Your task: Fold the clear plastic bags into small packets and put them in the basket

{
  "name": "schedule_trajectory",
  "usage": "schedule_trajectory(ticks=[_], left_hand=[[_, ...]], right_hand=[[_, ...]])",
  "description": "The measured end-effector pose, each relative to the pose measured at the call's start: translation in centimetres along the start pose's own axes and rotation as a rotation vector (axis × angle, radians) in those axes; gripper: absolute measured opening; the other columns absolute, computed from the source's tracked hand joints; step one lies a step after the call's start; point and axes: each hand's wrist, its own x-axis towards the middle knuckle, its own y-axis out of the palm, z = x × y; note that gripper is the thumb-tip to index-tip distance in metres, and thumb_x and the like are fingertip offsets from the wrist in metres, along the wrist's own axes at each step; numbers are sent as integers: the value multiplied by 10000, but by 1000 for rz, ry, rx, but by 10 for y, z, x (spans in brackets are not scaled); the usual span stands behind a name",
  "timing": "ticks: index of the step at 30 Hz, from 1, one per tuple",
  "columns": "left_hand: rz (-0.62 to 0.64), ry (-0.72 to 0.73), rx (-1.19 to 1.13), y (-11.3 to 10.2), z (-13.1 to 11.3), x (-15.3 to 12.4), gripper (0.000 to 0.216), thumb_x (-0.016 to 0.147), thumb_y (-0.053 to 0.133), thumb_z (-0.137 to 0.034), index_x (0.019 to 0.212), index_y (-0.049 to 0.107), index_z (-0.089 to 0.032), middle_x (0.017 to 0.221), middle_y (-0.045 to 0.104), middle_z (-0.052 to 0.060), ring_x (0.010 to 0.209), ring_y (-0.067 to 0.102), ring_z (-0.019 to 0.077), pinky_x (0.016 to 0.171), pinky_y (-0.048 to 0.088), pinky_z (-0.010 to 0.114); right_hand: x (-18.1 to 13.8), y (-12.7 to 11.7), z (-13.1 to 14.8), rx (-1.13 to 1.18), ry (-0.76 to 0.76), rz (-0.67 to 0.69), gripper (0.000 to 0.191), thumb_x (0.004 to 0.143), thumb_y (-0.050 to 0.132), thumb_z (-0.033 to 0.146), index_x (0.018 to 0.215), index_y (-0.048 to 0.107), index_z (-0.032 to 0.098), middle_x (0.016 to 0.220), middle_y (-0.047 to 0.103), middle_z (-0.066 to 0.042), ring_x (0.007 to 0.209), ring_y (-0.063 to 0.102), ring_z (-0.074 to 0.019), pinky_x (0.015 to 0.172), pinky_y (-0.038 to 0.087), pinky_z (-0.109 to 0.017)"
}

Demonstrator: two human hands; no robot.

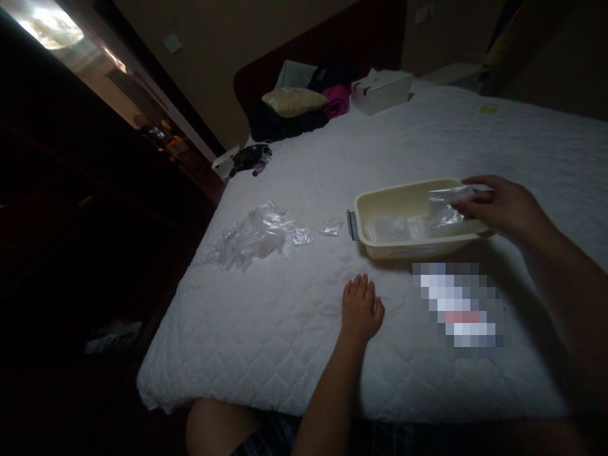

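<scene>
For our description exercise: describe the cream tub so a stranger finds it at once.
Start at the white quilted mattress. Right of centre sits the cream tub, where the right hand holds clear plastic. Unlike the white box far back, it is shallow, open, grey-handled.

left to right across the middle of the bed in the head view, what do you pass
pile of crumpled clear plastic → small plastic scrap → cream tub → right hand, pinching a clear plastic sheet over the tub's right end
</scene>
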Motion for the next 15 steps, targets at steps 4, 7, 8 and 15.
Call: schedule_trajectory(ticks=[4,7,8,15], left_hand=[[-14,6,-4,0,0,1,366,824,542,-216,1179,586,-138,1296,616,116,1245,537,270,1033,465,477],[-7,6,2,0,1,1,369,819,542,-215,1178,584,-141,1293,617,115,1238,540,272,1030,465,478],[-4,6,3,0,1,1,370,818,542,-215,1178,583,-143,1293,617,115,1237,540,272,1029,465,478],[-13,10,-1,1,1,0,380,818,546,-225,1189,572,-145,1294,615,117,1242,535,269,1025,464,473]], right_hand=[[36,10,-10,-382,-60,197,559,750,653,253,1286,522,163,835,684,-65,614,630,-175,630,513,-319],[47,19,-16,-676,-182,268,543,811,597,248,1327,477,129,935,698,-123,786,667,-232,715,496,-332],[47,21,-17,-767,-214,269,544,825,583,247,1338,461,114,983,696,-151,857,667,-255,736,489,-336],[29,28,-11,-1131,-387,228,344,885,501,288,1182,507,113,1048,650,-184,896,643,-293,625,433,-318]])
